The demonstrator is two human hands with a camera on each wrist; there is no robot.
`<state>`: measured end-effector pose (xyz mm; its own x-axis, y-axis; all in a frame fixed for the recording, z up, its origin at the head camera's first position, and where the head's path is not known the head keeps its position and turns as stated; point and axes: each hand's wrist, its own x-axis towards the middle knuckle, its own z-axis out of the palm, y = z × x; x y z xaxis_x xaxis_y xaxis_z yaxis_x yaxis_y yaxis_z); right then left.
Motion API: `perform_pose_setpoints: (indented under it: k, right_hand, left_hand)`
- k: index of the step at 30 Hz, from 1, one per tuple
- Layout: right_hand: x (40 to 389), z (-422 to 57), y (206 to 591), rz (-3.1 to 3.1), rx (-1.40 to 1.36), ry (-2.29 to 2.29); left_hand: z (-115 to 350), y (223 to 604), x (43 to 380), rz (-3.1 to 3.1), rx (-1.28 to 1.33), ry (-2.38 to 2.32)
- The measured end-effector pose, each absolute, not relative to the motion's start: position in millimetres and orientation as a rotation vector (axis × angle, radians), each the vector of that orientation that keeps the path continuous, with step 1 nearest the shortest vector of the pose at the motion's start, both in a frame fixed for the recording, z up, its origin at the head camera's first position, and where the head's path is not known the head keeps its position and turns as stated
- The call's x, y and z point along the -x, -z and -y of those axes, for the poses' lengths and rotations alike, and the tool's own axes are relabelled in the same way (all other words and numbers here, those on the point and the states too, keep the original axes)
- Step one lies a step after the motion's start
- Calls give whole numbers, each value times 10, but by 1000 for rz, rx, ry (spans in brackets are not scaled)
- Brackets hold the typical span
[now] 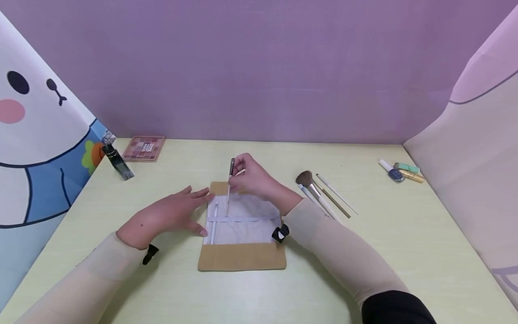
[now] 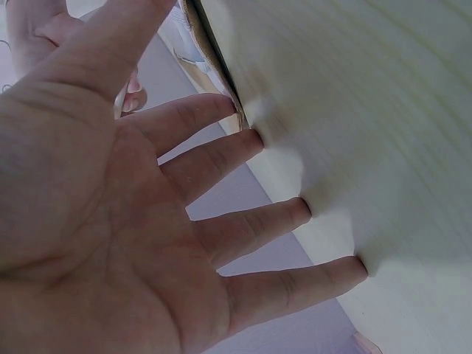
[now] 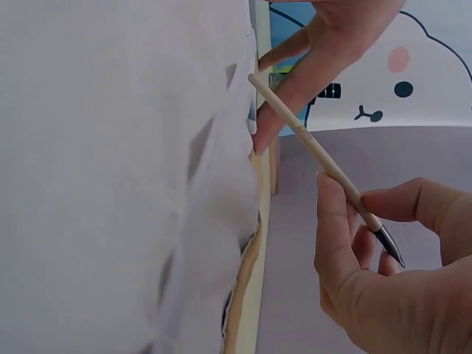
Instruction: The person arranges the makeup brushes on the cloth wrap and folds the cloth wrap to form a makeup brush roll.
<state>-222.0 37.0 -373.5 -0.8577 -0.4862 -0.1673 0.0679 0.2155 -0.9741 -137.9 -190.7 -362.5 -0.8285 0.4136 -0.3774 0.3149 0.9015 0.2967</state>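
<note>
A tan brush roll (image 1: 243, 257) lies unfolded, its white lining crossed by a narrow strap (image 1: 255, 219). One slim white stick-like tool (image 1: 215, 225) lies under the strap at the left. Above the lining, my right hand (image 1: 252, 177) pinches a thin makeup brush (image 3: 324, 158) between thumb and fingers. Its dark tip points up and its pale handle end down toward the strap; whether that end touches the strap I cannot tell. My left hand (image 1: 171, 216) is spread at the roll's left edge, fingers extended and fingertips down at the edge and table.
Right of the roll lie a fluffy brush (image 1: 305, 179) and several slim tools. A green tube (image 1: 406, 167), a dark blue bottle (image 1: 395, 174) and a gold tube sit far right. A pink checkered palette (image 1: 144, 149) and a black bottle (image 1: 117, 162) are back left.
</note>
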Motion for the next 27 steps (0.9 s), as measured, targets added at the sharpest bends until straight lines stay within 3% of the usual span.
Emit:
perform_pose_setpoints:
  k: [27]
  right_hand:
    - [2141, -338, 3853, -1996, 324, 1625]
  left_hand:
    - [1905, 3656, 1390, -2635, -532, -279]
